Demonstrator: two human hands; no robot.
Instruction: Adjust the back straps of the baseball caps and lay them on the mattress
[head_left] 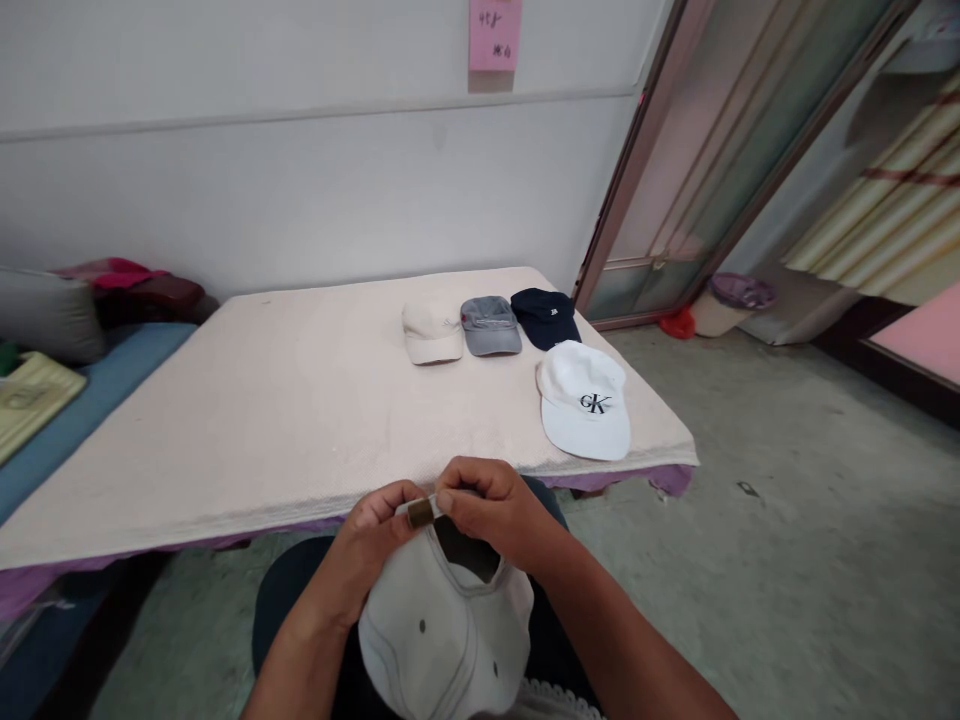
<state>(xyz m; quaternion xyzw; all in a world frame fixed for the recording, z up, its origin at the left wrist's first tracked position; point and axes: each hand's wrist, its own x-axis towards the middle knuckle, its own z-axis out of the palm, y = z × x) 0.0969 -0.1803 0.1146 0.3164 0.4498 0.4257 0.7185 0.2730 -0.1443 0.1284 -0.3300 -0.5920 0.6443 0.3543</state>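
A light grey baseball cap (442,625) rests on my lap, its back opening turned up toward the table. My left hand (371,535) and my right hand (491,505) both pinch the cap's rear strap, where a brass buckle (421,513) shows between the fingers. Both hands are closed on the strap, just below the table's near edge.
A table with a cream cloth (285,410) stands in front of me. On its right part lie a cream cap (431,332), a grey cap (490,325), a navy cap (545,317) and a white cap with a black logo (585,400). A blue bed with pillows (52,370) is left; a glass door (675,180) is right.
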